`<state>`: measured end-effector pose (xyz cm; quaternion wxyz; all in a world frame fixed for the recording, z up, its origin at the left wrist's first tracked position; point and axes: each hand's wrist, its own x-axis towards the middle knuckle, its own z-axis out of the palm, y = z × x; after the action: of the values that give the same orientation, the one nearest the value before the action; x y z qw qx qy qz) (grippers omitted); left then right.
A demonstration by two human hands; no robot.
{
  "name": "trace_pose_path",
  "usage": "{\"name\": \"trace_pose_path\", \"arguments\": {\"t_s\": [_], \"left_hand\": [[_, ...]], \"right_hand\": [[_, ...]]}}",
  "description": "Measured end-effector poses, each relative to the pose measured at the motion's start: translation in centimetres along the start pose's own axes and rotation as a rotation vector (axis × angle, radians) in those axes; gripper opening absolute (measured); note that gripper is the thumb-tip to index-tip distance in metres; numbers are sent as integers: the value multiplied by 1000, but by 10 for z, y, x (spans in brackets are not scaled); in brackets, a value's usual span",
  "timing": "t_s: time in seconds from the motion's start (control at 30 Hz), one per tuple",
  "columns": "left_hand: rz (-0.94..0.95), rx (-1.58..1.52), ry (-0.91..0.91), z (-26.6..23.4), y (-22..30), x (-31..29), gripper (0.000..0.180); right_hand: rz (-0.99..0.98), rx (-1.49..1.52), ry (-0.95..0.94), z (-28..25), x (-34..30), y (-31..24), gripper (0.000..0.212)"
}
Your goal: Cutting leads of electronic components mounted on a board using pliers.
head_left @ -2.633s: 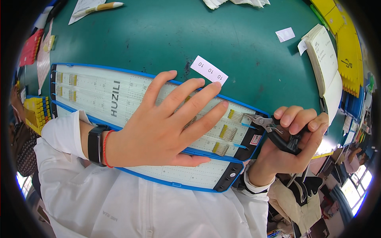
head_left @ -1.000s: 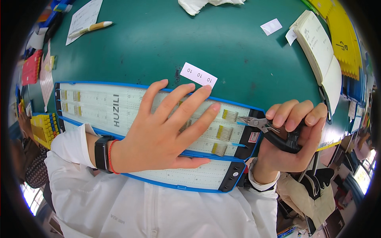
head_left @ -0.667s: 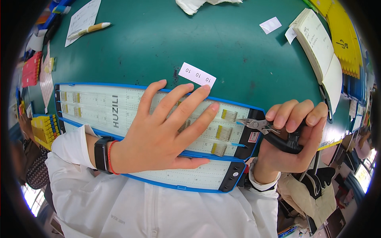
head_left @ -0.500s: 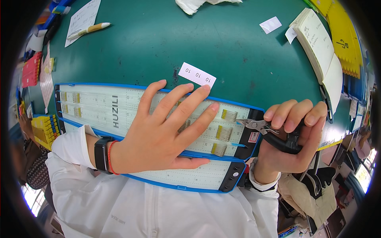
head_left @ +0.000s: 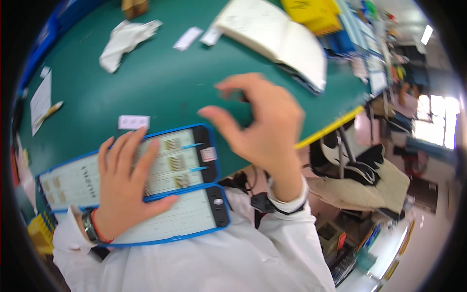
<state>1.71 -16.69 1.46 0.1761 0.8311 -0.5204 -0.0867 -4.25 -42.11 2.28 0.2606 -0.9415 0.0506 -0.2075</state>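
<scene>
A long blue-edged hinged case (head_left: pixel 165 226) lies unfolded across the table edge and against my body, its white lined panels facing up. My left hand (head_left: pixel 124 190) rests flat on it with fingers spread. Rows of small yellowish comb-like bundles (head_left: pixel 175 163) sit at the case's right end, beside two thin blue sticks (head_left: pixel 198 169). Raised over the table right of the case, my right hand (head_left: pixel 270 119) is blurred, thumb and fingers apart in a curve. A small dark patch shows among its fingers; I cannot make out what it is. No pliers are recognisable.
A white printed strip (head_left: pixel 134 122) touches the case's far side. Farther back lie a crumpled tissue (head_left: pixel 124 41), a small paper slip (head_left: pixel 188 38), an open notebook (head_left: pixel 262 29) and yellow packets (head_left: pixel 316 14). A pen (head_left: pixel 48 111) lies at left; a jacket-draped chair (head_left: pixel 369 185) stands right.
My view has swung to the right. My right hand has left the case's right end, and the black-handled pliers it held there no longer show. My left hand stays on the case.
</scene>
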Motion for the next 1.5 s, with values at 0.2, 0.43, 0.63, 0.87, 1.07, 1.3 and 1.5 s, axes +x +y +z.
{"name": "trace_pose_path", "arguments": {"t_s": [0.2,0.43,0.63,0.87,1.07,1.3,1.5], "left_hand": [[32,78,79,3,-2,-5,83],[63,65,116,5,5,-7,82],[67,74,144,7,3,-10,81],[34,48,149,8,3,-14,79],[63,19,164,9,3,-10,78],[86,29,189,8,3,-12,80],[46,2,116,3,3,-13,84]], "right_hand": [[95,-199,219,-47,-36,36,41],[436,-667,668,-155,-145,246,33],[404,-752,505,-173,-141,265,26],[459,-631,482,-197,-119,270,8],[523,-709,427,-202,-120,285,9],[534,-454,628,-204,-101,202,12],[247,-69,175,-138,-78,-17,7]]}}
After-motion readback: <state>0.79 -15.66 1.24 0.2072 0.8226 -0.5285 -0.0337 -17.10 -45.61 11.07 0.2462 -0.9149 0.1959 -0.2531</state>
